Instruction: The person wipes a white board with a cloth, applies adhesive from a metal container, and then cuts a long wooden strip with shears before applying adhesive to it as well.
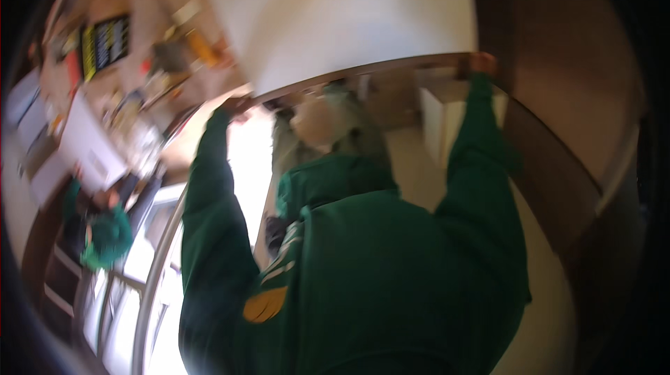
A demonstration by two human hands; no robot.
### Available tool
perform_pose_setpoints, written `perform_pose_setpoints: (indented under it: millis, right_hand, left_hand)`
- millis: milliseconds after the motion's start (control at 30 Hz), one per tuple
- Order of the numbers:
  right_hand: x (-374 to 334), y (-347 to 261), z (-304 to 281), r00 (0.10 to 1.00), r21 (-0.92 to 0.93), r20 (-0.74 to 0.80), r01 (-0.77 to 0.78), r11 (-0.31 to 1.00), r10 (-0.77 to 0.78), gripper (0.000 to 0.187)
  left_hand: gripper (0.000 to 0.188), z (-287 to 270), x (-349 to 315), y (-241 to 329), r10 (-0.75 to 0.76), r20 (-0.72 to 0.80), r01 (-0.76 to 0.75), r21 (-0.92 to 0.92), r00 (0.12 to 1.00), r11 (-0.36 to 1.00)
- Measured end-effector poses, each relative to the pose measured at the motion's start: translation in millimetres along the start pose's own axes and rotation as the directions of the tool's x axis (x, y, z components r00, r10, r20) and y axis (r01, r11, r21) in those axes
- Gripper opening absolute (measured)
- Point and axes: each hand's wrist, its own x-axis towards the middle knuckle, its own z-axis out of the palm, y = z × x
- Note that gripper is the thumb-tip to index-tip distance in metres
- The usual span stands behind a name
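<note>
A large white panel [349, 16] with a brown edge stretches out in front of me. At its near left corner, my left hand [237, 107] is closed round the edge, fingers bent. My right hand [483, 63] grips the near right corner, blurred by motion. Both arms, in green sleeves, reach forward and apart. Under the panel's near edge, my lower body and legs partly show. Beneath the right corner stands a cream box [441, 120], partly hidden by my right sleeve.
At left, a person in green [108, 235] handles a large white box or board [91, 145]. A metal rail [157, 274] curves nearby. Far left, a cluttered surface holds a black-and-yellow package [106, 43] and an orange item [201, 47]. Brown boards [558, 166] stand at right.
</note>
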Motion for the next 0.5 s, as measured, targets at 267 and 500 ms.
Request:
perform_pose_setpoints:
  millis: [267, 500]
  right_hand:
    - [-27, -51, 12, 0.954, 0.609, -0.024, -0.224, 0.761, 0.300, 0.038]
    - [19, 23, -1, 0.992, 0.206, -0.126, 0.023, 0.978, 0.003, 0.033]
  left_hand:
    - [0.033, 12, -2, -5, -0.151, -0.080, 0.144, -0.078, 0.985, 0.986]
    - [0.046, 10, 14, 1, 0.094, -0.100, -0.095, -0.007, 0.991, 0.995]
